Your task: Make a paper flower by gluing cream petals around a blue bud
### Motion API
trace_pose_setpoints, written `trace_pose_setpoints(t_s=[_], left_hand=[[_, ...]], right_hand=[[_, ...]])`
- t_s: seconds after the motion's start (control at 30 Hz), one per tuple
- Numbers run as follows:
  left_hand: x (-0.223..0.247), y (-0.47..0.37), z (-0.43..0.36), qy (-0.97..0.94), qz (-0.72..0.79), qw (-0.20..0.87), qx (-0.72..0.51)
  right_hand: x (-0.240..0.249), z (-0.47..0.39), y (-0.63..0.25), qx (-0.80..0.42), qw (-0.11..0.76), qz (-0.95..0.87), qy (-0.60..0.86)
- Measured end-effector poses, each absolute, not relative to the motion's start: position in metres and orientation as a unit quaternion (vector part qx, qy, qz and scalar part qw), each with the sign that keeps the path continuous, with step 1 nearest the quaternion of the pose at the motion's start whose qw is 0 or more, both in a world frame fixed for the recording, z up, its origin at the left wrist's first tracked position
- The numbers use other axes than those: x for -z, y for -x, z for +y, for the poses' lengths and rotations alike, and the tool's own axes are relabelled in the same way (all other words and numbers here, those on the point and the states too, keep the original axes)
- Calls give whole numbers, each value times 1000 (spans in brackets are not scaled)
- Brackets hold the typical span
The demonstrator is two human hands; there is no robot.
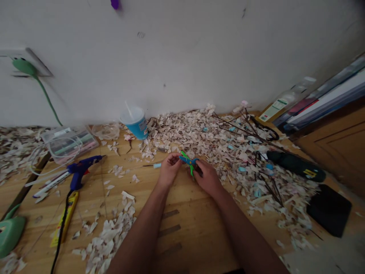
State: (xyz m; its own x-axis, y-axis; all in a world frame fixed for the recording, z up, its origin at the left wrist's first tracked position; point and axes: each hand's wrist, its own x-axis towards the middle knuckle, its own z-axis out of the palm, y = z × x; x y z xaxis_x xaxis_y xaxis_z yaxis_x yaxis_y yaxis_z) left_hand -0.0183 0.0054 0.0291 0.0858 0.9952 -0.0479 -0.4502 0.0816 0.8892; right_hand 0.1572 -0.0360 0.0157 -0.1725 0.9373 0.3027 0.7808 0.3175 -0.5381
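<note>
1. We face a pale wall (182, 53), where a green plug sits in the socket at far left.
2. Below it, we look down on a wooden table (196, 232), its grain bare between the person's forearms.
3. We see pale petals (185, 129) heaped along the wall, thick from centre to right, with a smaller drift beside the left forearm.
4. Over the heap at right, dark twigs (248, 132) lie spread, a few pale pink blossoms at their tips.
5. Near the wall, we note a labelled bottle (275, 109) at right, a blue cup (138, 128) with a straw, and a clear plastic case (71, 142) at left.
6. A blue glue gun (80, 171) lies on the table at left, its dark cord running over a yellow packet (68, 213).
7. At centre, we find the right hand (205, 176) gripping scissors by the handles; the left hand (170, 167) is curled beside the blades, and whether its fingertips pinch anything we cannot tell.
8. The green-and-blue scissors (188, 161) are between the hands above the table, blades parted and angled toward the left hand.
9. Just left of that hand, we spot a thin tool (157, 165) with a light-blue part.
</note>
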Motion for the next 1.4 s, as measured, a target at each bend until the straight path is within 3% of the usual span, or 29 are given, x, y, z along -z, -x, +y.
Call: trace_pose_setpoints(t_s=[0.2, 0.67, 1.4], left_hand=[[-23, 9, -2, -335, 353, 667, -564], [-31, 20, 1, -408, 396, 612, -550], [-27, 29, 5, -450, 399, 607, -519]], right_hand=[[-16, -37, -156, -118, 299, -757, 569], [-14, -38, -157, -108, 292, -760, 570], [-20, -42, -155, -102, 274, -773, 563]])
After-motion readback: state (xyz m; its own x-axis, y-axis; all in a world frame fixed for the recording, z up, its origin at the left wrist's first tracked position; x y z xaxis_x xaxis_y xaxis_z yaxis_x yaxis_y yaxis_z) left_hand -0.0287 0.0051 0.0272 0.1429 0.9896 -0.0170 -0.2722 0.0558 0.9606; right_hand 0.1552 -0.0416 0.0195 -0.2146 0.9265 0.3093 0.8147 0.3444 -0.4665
